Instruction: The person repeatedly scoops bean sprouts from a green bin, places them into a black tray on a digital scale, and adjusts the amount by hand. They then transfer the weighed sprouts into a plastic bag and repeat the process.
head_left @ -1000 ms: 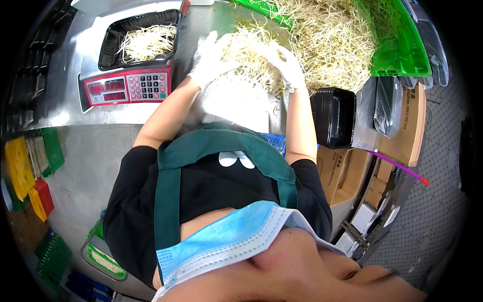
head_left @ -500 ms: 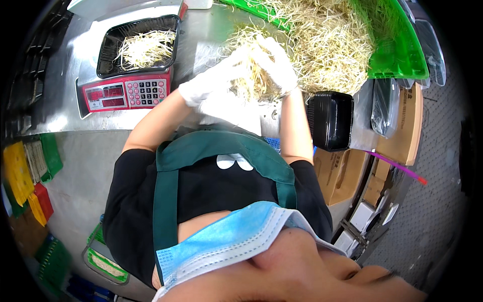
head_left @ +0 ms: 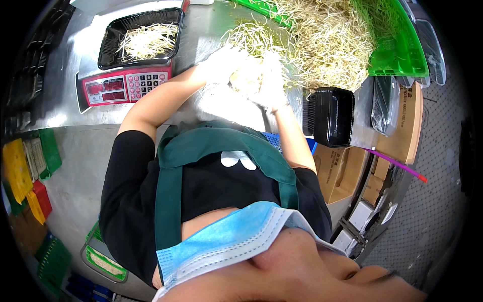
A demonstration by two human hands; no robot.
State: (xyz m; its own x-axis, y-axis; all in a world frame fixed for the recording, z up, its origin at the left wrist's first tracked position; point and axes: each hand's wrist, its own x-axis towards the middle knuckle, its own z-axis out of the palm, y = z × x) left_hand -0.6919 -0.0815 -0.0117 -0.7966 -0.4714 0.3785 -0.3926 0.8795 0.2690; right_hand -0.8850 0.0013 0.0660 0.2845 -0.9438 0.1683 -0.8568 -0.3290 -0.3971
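White gloves cover both my hands, glaring in bright light. My left hand point(head_left: 221, 65) and my right hand point(head_left: 272, 83) cup a bunch of bean sprouts point(head_left: 245, 81) between them, low over the steel table. Some fingertips are washed out. Just beyond them lie loose sprouts with greenish bits point(head_left: 254, 38). A big heap of bean sprouts point(head_left: 332, 48) spills from a green crate point(head_left: 397, 63) at the far right. On the left, a black plastic tray point(head_left: 111, 48) holding some sprouts rests on a red and silver scale point(head_left: 126, 89).
Stacked black trays point(head_left: 334, 118) stand by my right forearm at the table edge. Beside them are clear lids point(head_left: 385, 108) and a cardboard box point(head_left: 405, 123). A purple stick point(head_left: 397, 163) juts out at the right. Yellow and red bins point(head_left: 17, 171) sit at the lower left.
My right hand has drawn back toward me, and the sprouts between my hands have come nearer too. The loose sprouts beyond are more exposed. The tray on the scale looks unchanged.
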